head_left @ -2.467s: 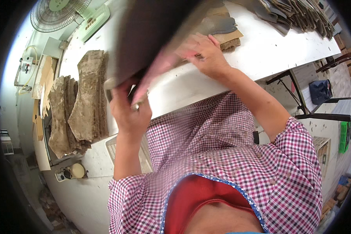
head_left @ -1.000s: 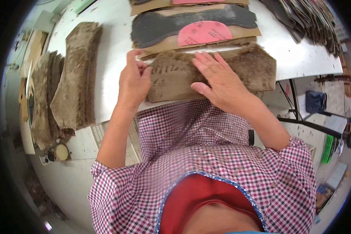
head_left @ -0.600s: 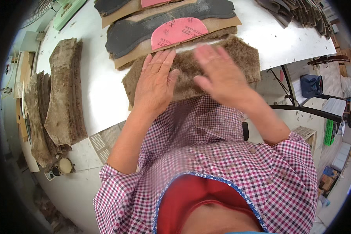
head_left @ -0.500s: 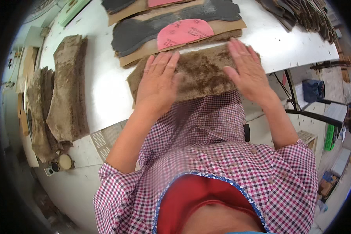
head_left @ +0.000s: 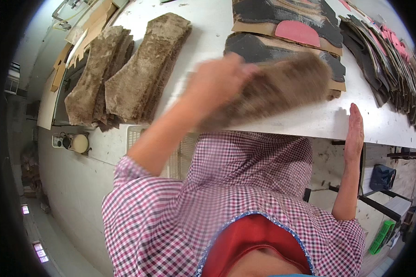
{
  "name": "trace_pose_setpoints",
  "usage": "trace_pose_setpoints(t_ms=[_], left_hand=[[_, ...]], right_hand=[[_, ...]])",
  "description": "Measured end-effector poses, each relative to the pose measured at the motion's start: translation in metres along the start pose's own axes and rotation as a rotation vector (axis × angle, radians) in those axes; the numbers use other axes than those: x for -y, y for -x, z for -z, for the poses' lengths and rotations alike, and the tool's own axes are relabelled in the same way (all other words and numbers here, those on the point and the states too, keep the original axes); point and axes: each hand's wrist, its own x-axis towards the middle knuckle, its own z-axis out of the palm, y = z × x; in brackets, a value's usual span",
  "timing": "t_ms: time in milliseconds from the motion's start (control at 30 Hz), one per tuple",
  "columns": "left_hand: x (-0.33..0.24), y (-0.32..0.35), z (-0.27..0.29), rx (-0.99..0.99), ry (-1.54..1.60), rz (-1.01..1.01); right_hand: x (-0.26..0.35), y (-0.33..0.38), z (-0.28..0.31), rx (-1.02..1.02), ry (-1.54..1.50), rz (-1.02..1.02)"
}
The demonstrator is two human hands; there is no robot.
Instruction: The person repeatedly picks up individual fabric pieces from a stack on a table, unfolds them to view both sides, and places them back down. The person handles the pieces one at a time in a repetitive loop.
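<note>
My left hand [head_left: 219, 78], smeared by motion, is closed on the left end of a brown furry piece [head_left: 286, 85]. That piece is blurred too and slants up to the right, partly covering the stacked pieces behind it. My right hand [head_left: 354, 131] is off the piece, edge-on at the table's front edge, its fingers straight and nothing in it. Behind the furry piece lie overlapping dark grey shaped pieces [head_left: 263, 14] with tan edging and a pink half-round patch [head_left: 297, 33].
Two stacks of brown furry pieces, the nearer stack [head_left: 141, 71] and the outer stack [head_left: 94, 76], lie at the left of the white table [head_left: 203, 27]. A fanned pile of dark pieces [head_left: 386, 69] lies at the right. Below stand a round stool [head_left: 80, 143] and a green crate [head_left: 381, 237].
The furry piece, flat under both hands before, is now tilted and moving with my left hand. My right hand has come off it to the right. The view has shifted leftward.
</note>
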Motion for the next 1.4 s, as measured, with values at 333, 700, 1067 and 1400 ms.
trace_pose_setpoints(t_ms=[333, 700, 1067, 1400], left_hand=[[0.249, 0.009, 0.075, -0.056, -0.406, 0.588], [0.068, -0.039, 0.020, -0.102, 0.257, 0.037], [-0.062, -0.009, -0.041, -0.379, 0.262, -0.694], [-0.077, -0.045, -0.037, -0.258, 0.748, -0.345]], right_hand=[[0.000, -0.013, -0.004, 0.026, -0.044, 0.021], [0.073, -0.020, -0.078, 0.231, -0.057, 0.213], [0.052, -0.066, -0.111, 0.334, -0.379, -0.207], [0.060, -0.046, -0.101, 0.316, -0.232, 0.033]])
